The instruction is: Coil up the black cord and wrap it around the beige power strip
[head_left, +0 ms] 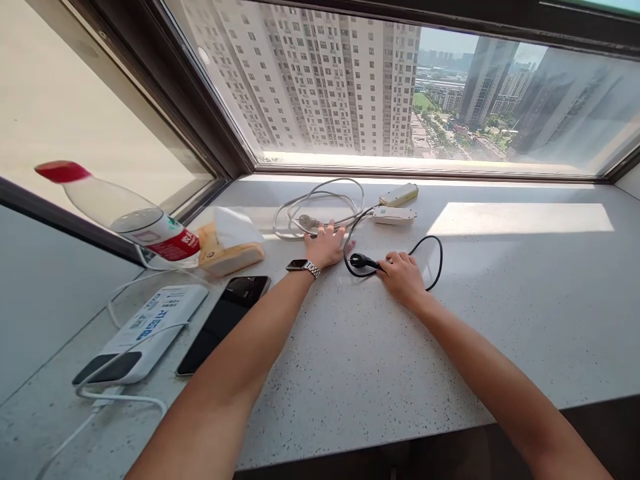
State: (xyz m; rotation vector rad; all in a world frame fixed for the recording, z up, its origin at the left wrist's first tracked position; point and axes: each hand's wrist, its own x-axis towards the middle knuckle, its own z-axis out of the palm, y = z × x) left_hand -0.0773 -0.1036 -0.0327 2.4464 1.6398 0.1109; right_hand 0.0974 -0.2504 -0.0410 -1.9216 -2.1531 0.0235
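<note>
Speckled white stone windowsill (500, 320) w/ a big window behind it, tall apartment blocks outside and a strip of sun across the far right of the ledge.

Both arms stretched out over the sill. Right hand (401, 275) sits on the counter w/ fingers curled and pressed together around a black plug (361, 261), gripping it at the back end; prongs point left toward the other hand. Its black cord (434, 257) loops out to the right of the hand, then runs back and up to a white adapter (394, 215) lying further toward the glass. A yellowish block (399, 195) lies just behind that adapter, touching or nearly so, can't tell which.

Left hand (327, 244) is flat on the surface, palm down, fingers spread a bit, tips right at the edge of a coiled white cable (320, 207) w/ its own plug in the middle of the coil. Metal-band watch (303, 267) on that wrist. The two hands are near each other, not touching.

Left side stuff: a tissue pack (231, 243), a clear bottle (125, 213) w/ red cap and red label tipped on its side, a dark phone (225, 320) lying face up, and a white power bank (145, 333) w/ a thin white lead trailing off the front edge.
</note>
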